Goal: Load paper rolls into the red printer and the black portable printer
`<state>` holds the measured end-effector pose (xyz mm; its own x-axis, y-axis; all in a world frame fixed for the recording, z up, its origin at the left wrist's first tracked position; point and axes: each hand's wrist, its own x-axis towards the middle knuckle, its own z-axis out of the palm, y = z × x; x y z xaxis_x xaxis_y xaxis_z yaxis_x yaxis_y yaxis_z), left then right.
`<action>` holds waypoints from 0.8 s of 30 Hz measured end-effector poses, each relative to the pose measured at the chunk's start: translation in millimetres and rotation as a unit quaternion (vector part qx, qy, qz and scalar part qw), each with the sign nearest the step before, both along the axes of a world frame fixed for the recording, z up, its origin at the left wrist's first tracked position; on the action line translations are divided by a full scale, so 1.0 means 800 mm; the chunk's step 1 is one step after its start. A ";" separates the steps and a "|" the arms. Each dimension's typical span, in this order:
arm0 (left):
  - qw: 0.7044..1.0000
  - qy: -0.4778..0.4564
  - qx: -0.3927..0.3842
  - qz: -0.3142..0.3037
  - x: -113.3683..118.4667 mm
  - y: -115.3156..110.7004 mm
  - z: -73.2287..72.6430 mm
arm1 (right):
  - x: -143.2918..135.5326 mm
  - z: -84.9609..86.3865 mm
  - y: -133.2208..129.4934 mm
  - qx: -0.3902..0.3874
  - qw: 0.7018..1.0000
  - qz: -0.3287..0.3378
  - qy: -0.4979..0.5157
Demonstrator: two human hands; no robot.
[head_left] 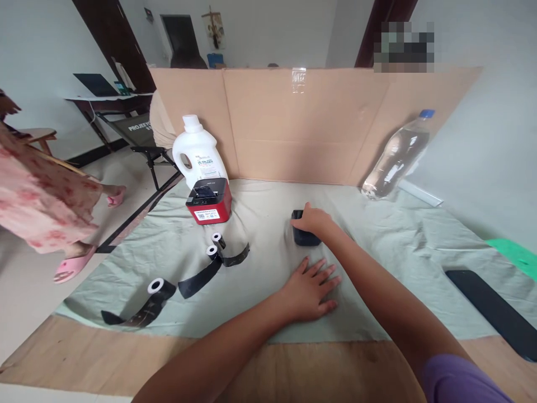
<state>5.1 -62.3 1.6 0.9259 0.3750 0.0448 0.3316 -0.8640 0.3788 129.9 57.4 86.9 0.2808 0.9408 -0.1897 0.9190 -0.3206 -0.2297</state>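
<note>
Container (305,238), black, in right grip (314,219), contents hidden

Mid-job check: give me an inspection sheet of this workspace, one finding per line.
Surface: pale green cloth, wrinkled, over a wooden surface.
Job's things: black container stands on the cloth; its inside is mostly hidden.
Clutter: three black rolls, partly unwound; red-black device in front of white jug; clear bottle; dark slab at right.
Left hand: flat on the cloth, spread.
Right hand: grasps the container's top.
Cables: nothing seen on the cloth.
Surroundings: cardboard panel behind; at left, a person in pink slippers, a folding chair and a laptop.
</note>
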 end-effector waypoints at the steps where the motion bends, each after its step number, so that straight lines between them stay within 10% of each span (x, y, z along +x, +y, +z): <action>1: 1.000 -0.009 0.005 0.001 0.000 -0.001 -0.001 | 0.008 0.005 -0.002 0.004 1.000 -0.007 0.027; 5: 0.996 -0.087 0.007 0.014 -0.003 -0.001 0.001 | 0.053 0.008 -0.011 0.075 0.990 -0.042 0.114; 8: 0.975 -0.200 -0.042 0.085 -0.006 0.015 0.011 | 0.080 -0.030 -0.015 0.188 0.962 -0.026 0.198; 15: 0.801 -0.375 -0.169 0.434 0.005 0.133 0.020 | 0.081 -0.124 -0.017 0.344 0.883 -0.031 0.319; 24: 0.829 -0.329 -0.155 0.424 0.016 0.158 -0.021 | 0.083 -0.130 -0.015 0.343 0.877 -0.037 0.336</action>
<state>18.3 64.3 -15.4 0.1359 0.9670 0.2157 0.4035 -0.2529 0.8793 196.6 45.5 -17.1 0.3875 0.8822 0.2674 0.4854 0.0513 -0.8728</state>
